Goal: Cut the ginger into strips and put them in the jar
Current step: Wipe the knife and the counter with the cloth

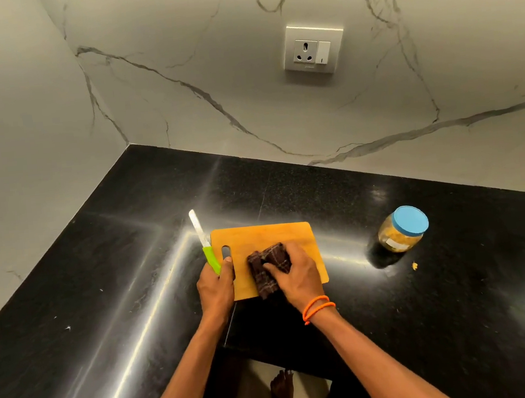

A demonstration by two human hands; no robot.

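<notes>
Right hand (296, 277) covers dark cloth (269, 270) — left hand (216, 288) hides knife (206, 247) handle.

Home kitchen corner: polished black granite desk (391, 282), marble-veined wall tiles (182, 110) behind it, wall socket (313, 49) above it, wooden chopping board (265, 238) on it.

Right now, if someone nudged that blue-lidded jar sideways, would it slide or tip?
Probably slide: the jar stands upright on a glossy black counter that looks smooth. It looks squat and nearly full of yellowish contents, so it is likely heavy for its size and hard to tip. Its lid seems closed, so spilling seems unlikely.
</notes>
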